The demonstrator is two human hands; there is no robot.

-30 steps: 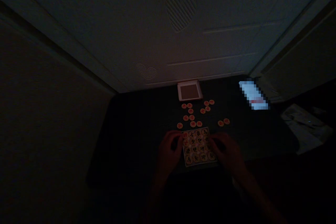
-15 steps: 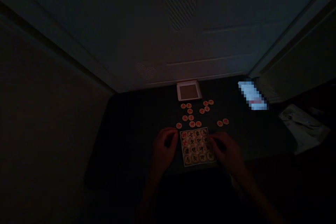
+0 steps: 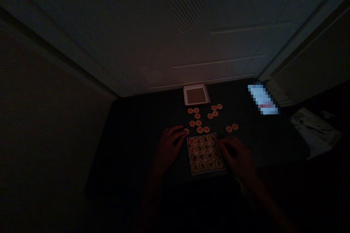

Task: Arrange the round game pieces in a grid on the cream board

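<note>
Across the dark worktop [image 3: 136, 153], the head view shows the left hand [image 3: 169, 148] with its fingers [image 3: 175, 130] stretched out together, their tips touching a loose xiangqi piece [image 3: 186, 131] just beside the top left corner of a square tray [image 3: 201, 135] filled with rows of xiangqi pieces. The right hand [image 3: 235, 156] lies against the tray's right edge, its fingers [image 3: 222, 146] bunched; it is too dark to tell whether they clamp anything. More loose pieces [image 3: 198, 123] lie scattered above the tray, below a small square box lid [image 3: 196, 94]. Farther right are a pixelated white object [image 3: 262, 99] and, at the worktop's edge, a crumpled plastic bag [image 3: 314, 131].
</note>
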